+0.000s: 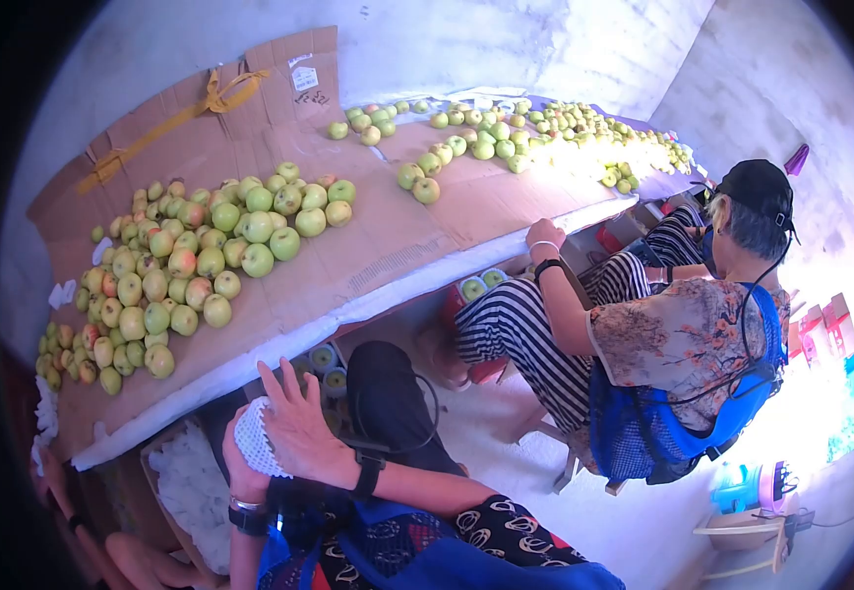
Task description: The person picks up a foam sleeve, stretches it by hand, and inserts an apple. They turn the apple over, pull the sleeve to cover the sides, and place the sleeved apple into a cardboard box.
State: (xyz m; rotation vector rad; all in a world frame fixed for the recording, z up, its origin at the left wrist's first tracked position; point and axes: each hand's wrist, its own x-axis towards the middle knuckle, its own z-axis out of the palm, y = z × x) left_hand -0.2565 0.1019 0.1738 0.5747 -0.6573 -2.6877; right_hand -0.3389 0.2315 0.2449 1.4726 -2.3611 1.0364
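My left hand (241, 474) is closed around a white foam net (258, 440), which bulges as if round something; its contents are hidden. Against the net's right side lies my right hand (299, 433), its fingers stretched up and spread. Both hands are over my lap, in front of the table's white padded edge (201, 405). Just beyond them, below that edge, netted apples (324, 357) sit in a box, partly hidden by my dark-clothed knee. A large pile of green and reddish apples (176, 265) lies on the cardboard-covered table (368, 221).
More apples (496, 138) spread along the table's far side. At the right a seated co-worker (683, 324) bends toward the table, near other netted apples (473, 288). A box of white foam nets (189, 472) stands at my left, beside another person's arm (58, 487).
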